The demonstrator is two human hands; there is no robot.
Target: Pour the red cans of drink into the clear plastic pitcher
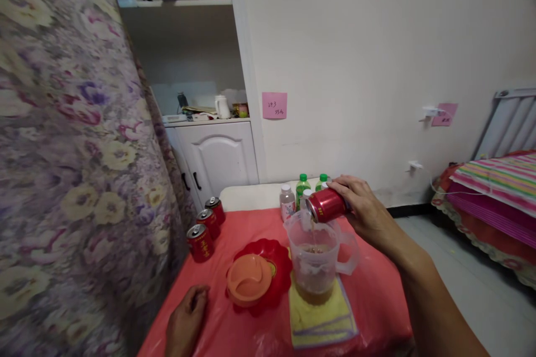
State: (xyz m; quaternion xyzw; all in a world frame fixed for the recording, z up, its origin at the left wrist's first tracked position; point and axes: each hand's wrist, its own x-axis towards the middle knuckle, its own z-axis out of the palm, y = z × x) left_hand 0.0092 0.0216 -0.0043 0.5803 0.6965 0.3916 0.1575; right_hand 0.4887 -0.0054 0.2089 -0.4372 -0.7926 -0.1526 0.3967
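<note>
Head view, left of the pitcher [310,268]: my left hand [188,313] lies loosely curled, palm hidden, so I cannot tell whether it's empty. Above the pitcher's mouth, a tipped red can [327,204] pours, its base gripped by my right hand [360,199]; I'd keep the stream [312,225] thin, inside the rim.

Can see green-capped bottles [302,186] near the far edge of the tabletop [372,312], a floral curtain [75,178] beyond its left edge and a bed [500,198] beyond its right.
</note>
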